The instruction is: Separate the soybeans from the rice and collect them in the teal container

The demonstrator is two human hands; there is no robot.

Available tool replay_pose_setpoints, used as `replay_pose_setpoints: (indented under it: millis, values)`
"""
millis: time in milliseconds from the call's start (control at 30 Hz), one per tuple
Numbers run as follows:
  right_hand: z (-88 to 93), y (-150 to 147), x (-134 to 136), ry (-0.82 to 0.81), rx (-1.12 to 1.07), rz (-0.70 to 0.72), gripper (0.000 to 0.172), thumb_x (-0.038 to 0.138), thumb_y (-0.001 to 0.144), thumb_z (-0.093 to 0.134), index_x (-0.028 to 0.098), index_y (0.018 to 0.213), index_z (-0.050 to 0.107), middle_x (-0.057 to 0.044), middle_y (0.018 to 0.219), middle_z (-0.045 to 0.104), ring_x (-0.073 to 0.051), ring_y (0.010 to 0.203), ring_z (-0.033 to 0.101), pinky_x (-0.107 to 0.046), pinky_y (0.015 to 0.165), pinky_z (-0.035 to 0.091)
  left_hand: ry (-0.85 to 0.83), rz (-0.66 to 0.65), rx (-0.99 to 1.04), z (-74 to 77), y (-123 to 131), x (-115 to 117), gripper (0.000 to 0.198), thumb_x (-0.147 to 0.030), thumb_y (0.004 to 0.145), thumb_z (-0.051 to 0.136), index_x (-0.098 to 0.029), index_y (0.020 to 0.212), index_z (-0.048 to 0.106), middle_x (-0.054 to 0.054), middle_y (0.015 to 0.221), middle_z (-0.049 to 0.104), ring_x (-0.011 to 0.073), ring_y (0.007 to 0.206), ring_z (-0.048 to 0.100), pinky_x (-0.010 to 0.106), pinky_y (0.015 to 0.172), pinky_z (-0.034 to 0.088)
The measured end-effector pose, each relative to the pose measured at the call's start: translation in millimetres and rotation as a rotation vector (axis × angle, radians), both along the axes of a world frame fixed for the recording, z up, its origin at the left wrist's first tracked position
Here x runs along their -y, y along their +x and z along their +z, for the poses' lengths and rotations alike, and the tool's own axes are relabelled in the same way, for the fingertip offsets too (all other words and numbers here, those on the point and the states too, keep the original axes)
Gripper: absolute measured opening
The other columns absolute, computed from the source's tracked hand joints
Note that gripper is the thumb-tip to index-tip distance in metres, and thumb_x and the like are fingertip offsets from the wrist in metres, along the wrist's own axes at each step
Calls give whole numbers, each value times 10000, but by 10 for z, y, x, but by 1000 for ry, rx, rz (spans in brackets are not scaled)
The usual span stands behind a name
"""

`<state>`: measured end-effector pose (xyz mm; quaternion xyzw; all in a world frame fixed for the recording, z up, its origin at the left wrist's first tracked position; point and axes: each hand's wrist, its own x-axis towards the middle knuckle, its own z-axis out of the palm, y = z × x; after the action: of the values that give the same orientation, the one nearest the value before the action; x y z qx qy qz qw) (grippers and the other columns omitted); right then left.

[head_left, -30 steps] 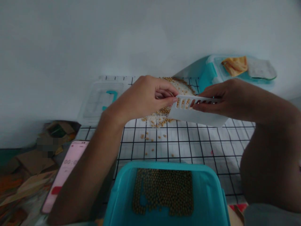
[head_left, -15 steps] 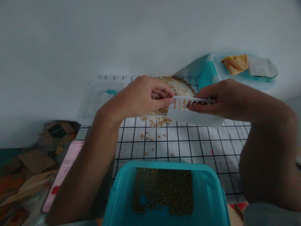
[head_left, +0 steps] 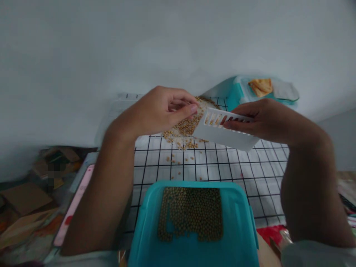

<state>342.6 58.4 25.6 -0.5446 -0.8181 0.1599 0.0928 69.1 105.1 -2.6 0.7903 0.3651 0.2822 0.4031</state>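
Observation:
A white plastic scraper with a slotted upper edge is gripped in my right hand. It tilts over the near right side of a pile of yellow soybeans mixed with white rice grains. My left hand hovers above the pile, just left of the scraper and apart from it. Its fingers are curled, thumb tip against the fingertips; anything between them is too small to make out. Closest to me stands a teal plastic bin with a layer of soybeans in its bottom.
Several loose beans dot the black-gridded white surface. At the back right a lidded teal box carries a yellow cloth. A pink-screened phone lies left, beside cardboard boxes. A red packet sits at lower right.
My left hand has let go of the scraper's left end and drawn slightly left. The scraper, still in my right hand, has tilted with its left end higher. The view has shifted slightly.

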Motion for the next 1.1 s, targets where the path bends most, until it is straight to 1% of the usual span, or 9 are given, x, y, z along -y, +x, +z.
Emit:
replay_pose_setpoints:
  millis: [167,267,367,467,567,633,767,900,1100]
  values:
    - [-61,188,347,-17,-30,-74,321,484,942,582,196,903,717,-9,654,653,-105,543,507,-263,488,354,113,2,-68,227,-114,132,245,-378,928,599,-232,1085,718,-13,1032,764,134,912,710,195,790,539]
    - [-213,298,576,32,-21,-94,291,445,969,542,220,978,726,-54,788,730,-148,597,590,-297,552,423,138,54,-200,197,-270,286,278,-438,945,559,-274,1115,706,-18,1049,761,153,915,708,243,802,528]
    - [-365,364,761,10,-52,-143,288,444,965,548,233,1054,723,-60,835,745,-173,618,629,-302,560,460,198,223,-339,-80,-489,581,278,-481,960,522,-310,1092,698,-11,1053,750,196,956,697,324,868,521]
    - [-460,397,864,38,-105,-176,301,437,957,568,216,1092,722,-56,892,753,-170,656,659,-285,600,495,187,333,-327,-522,-672,958,272,-407,987,488,-277,1179,631,33,1194,699,221,1100,655,386,986,512]
    - [-494,419,899,13,-103,-179,287,429,959,573,216,1086,718,-39,867,748,-144,626,651,-253,574,484,215,351,-319,-917,-771,1269,281,-347,982,491,-229,1212,599,85,1288,637,246,1218,592,440,1071,491]
    - [-497,425,908,20,-73,-173,263,434,957,579,221,1029,716,-16,779,727,-124,567,622,-235,525,447,232,285,-331,-1081,-813,1401,290,-342,976,500,-262,1237,599,68,1362,590,253,1293,542,464,1107,472]
    - [-484,380,899,69,-43,-88,238,419,953,594,206,892,679,22,645,656,-84,478,537,-224,487,380,249,199,-395,-1233,-904,1524,350,-313,988,459,-254,1322,544,72,1469,502,280,1421,409,518,1190,371]
    - [-463,288,802,63,-61,37,172,357,965,596,208,932,676,34,662,646,-69,489,514,-219,500,371,312,116,-552,-1330,-985,1579,490,-267,969,430,-241,1457,381,87,1584,346,295,1492,282,575,1227,280]
    - [-475,244,610,80,-47,158,97,301,959,616,211,984,644,38,714,647,-73,544,553,-228,546,386,434,183,-597,-1417,-1020,1616,509,-286,963,544,-274,1452,401,63,1558,397,267,1459,352,558,1212,324]
